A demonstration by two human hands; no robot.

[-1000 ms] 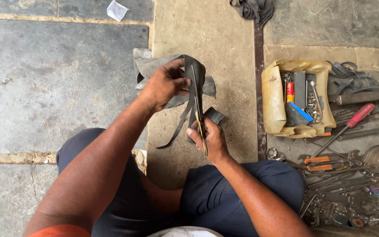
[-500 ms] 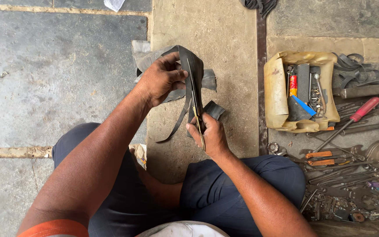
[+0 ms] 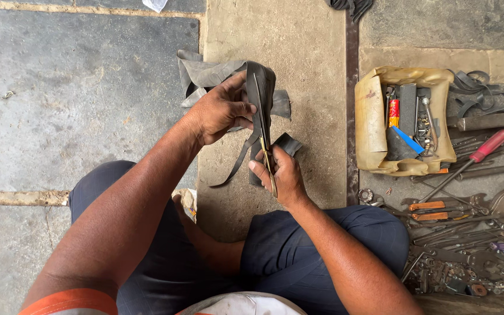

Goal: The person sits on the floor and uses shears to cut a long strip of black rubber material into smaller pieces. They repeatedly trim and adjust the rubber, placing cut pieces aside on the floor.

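Note:
My left hand [image 3: 220, 111] grips a piece of black rubber inner tube [image 3: 261, 81], holding it up on edge over the stone floor. My right hand [image 3: 281, 175] holds a pair of scissors [image 3: 266, 154] with brass-coloured handles; the blades run up into the rubber's edge. A thin strip of cut rubber [image 3: 234, 166] hangs down between my hands. More grey rubber [image 3: 205, 76] lies on the floor behind my left hand. Both hands are close together above my knees.
A tan cut-open container [image 3: 374, 116] with small tools stands to the right. A red-handled screwdriver [image 3: 485, 149], pliers [image 3: 427, 210] and several metal tools lie at the right edge. A scrap of white paper [image 3: 156, 4] lies at the top.
My hands and the rubber have stayed nearly in place. The view has shifted slightly, and the scissors have worked a little further along the rubber's edge.

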